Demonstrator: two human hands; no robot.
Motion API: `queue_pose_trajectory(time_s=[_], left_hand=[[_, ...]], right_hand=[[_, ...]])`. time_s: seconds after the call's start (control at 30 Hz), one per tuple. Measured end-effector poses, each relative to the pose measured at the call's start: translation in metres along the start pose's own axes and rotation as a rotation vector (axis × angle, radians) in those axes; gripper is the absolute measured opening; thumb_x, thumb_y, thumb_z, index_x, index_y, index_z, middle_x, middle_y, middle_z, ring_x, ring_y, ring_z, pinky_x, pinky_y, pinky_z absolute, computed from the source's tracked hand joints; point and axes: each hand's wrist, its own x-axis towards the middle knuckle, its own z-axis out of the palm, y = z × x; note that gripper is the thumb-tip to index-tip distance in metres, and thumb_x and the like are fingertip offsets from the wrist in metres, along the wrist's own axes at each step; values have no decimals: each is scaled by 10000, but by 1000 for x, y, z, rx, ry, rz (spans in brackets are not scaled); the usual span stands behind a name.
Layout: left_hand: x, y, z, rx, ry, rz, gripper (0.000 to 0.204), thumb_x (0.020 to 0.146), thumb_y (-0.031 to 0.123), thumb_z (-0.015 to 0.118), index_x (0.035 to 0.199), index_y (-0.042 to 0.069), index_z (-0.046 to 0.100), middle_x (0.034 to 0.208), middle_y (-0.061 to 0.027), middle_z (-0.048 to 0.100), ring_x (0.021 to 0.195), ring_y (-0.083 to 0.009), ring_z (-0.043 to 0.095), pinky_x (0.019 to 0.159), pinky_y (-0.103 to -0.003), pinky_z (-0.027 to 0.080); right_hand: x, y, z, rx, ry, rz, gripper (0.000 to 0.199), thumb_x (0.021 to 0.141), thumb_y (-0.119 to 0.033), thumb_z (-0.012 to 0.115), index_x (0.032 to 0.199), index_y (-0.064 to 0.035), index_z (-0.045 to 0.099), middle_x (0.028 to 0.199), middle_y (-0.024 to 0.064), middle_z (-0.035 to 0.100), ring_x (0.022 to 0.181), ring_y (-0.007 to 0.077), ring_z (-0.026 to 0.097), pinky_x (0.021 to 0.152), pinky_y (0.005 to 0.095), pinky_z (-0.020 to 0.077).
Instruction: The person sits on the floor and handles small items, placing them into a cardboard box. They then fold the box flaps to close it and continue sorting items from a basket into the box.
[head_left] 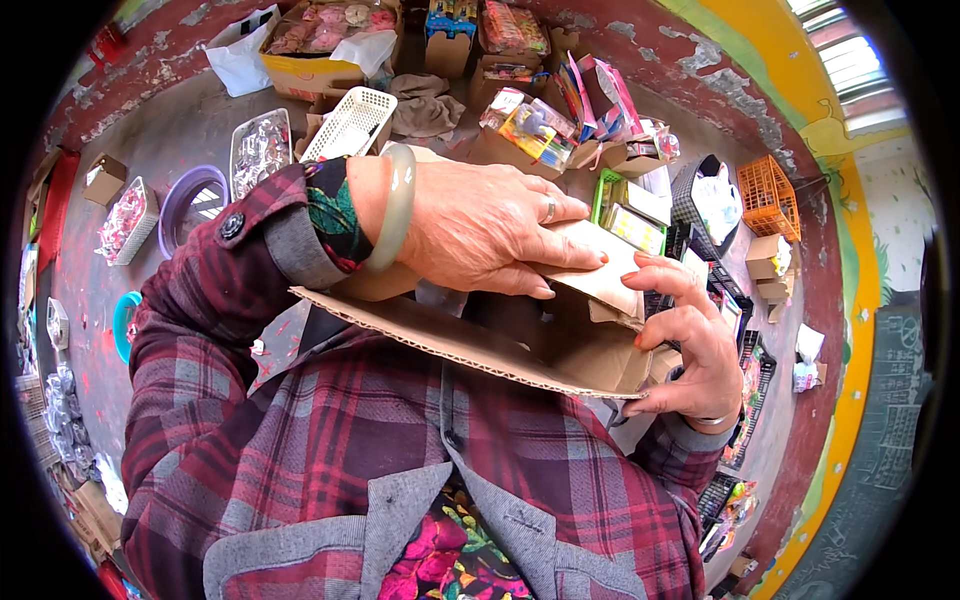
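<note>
A brown cardboard box (470, 345) is held in front of my chest, its corrugated edge facing me and its inside partly dark. My left hand (490, 225), with a pale bangle and a ring, reaches across from the left. Its fingers lie stretched over an upper cardboard flap (600, 285), and the thumb rests by that flap's near edge. At the box's right end my right hand (690, 345) grips the corner, thumb along the lower edge and fingers bent at the upper side. Whatever lies inside the box cannot be made out.
Beyond the hands stand a white basket (352, 122), a carton of pink items (335, 78) and a box of colourful packages (535, 135). A purple tub (192, 205) is at left. To the right are black crates (755, 385) and an orange crate (768, 197) near the wall.
</note>
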Motion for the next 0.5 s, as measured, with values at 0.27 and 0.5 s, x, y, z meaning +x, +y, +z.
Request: queue_pose_trajectory(time_s=[0.27, 0.5], left_hand=[[1, -1, -2, -71, -3, 4, 504, 861, 240, 525, 1329, 141, 366, 1280, -261, 376, 1119, -402, 431, 936, -444, 360], [1, -2, 3, -17, 17, 17, 515, 852, 260, 539, 1323, 138, 372, 1274, -269, 378, 1121, -410, 433, 941, -443, 357]], right_hand=[[-2, -7, 2, -48, 70, 12, 482, 511, -353, 810, 793, -50, 563, 890, 91, 589, 844, 262, 560, 767, 356, 439], [-3, -8, 3, -33, 47, 75, 487, 503, -328, 821, 800, -39, 566, 869, 103, 607, 824, 252, 590, 711, 324, 469]])
